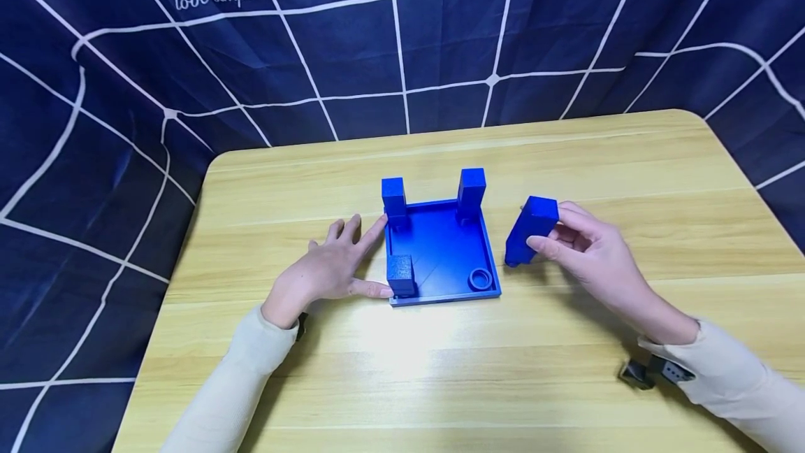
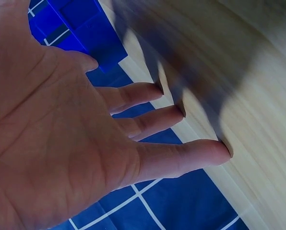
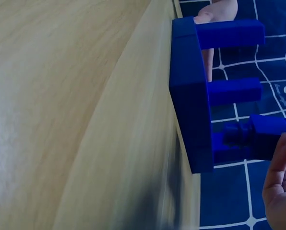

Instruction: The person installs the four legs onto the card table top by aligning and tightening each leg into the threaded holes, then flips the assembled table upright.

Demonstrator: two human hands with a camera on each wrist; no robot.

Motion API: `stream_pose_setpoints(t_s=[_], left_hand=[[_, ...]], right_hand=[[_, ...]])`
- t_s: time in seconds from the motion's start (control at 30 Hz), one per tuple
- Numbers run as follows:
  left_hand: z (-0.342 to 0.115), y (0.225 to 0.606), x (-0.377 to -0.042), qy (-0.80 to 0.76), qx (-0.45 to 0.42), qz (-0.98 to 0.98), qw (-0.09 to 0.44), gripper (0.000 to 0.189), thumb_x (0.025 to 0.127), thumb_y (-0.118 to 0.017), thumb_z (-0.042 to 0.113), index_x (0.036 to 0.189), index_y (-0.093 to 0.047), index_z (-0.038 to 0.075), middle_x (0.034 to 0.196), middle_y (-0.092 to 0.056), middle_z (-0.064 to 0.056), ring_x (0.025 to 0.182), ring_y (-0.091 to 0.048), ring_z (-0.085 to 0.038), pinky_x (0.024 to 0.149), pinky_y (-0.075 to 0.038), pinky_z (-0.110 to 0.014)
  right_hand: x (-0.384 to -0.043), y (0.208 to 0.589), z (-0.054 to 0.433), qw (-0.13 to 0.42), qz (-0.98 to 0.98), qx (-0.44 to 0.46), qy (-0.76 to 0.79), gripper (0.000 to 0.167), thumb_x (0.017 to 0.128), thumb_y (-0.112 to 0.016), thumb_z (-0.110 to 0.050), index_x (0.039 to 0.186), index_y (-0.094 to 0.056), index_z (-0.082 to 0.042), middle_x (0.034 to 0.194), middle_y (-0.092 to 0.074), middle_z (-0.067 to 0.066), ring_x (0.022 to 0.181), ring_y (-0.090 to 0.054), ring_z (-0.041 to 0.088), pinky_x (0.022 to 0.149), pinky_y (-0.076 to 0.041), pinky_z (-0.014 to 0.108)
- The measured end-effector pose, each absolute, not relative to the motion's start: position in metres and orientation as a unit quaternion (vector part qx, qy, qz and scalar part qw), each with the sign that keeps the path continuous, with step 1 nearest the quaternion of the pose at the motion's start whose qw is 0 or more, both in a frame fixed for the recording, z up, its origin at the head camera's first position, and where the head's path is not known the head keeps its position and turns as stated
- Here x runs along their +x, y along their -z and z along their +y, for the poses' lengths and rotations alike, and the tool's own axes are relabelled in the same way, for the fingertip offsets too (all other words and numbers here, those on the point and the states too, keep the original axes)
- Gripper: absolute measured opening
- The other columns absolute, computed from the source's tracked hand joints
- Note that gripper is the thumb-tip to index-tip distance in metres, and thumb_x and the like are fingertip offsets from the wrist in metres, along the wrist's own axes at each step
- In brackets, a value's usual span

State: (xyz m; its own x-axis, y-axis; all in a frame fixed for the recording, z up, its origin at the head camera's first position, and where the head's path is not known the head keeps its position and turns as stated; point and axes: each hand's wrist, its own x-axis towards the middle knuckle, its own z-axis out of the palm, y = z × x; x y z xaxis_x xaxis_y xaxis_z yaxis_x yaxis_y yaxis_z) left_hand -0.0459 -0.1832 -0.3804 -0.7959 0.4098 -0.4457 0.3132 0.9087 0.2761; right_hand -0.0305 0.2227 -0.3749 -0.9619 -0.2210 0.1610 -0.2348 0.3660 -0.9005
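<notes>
A square blue plastic base [image 1: 440,254] with a raised rim lies on the table. Blue square legs stand upright at three corners: back left [image 1: 395,198], back right [image 1: 472,189] and front left [image 1: 400,275]. A round socket [image 1: 481,279] shows at the front right corner. My left hand [image 1: 330,268] lies spread beside the base, index fingertip and thumb against its left side. To the right of the base, my right hand [image 1: 594,247] pinches another blue leg [image 1: 533,227] between thumb and fingers, tilted. In the right wrist view that leg's narrower round end [image 3: 234,133] points toward the base.
The wooden table [image 1: 302,180] has rounded back corners. Dark blue cloth [image 1: 352,47] with white lines hangs behind it and at both sides. A small dark device [image 1: 636,374] is worn at the right wrist, close over the tabletop.
</notes>
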Motion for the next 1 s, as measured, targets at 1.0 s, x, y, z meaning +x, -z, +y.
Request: stream_pose_setpoints(t_s=[1.0], left_hand=[[-0.179, 0.375, -0.052, -0.090, 0.179, 0.941, 0.274, 0.127, 0.087, -0.070, 0.083, 0.176, 0.007, 0.035, 0.179, -0.009, -0.025, 0.161, -0.014, -0.054, 0.107, -0.029, -0.089]], right_hand=[[-0.030, 0.375, 0.207, -0.056, -0.802, 0.247, -0.541, 0.033, 0.094, -0.082, 0.006, 0.118, -0.076, -0.017, 0.105, -0.069, 0.002, 0.092, -0.067, 0.020, 0.084, -0.056, 0.025]])
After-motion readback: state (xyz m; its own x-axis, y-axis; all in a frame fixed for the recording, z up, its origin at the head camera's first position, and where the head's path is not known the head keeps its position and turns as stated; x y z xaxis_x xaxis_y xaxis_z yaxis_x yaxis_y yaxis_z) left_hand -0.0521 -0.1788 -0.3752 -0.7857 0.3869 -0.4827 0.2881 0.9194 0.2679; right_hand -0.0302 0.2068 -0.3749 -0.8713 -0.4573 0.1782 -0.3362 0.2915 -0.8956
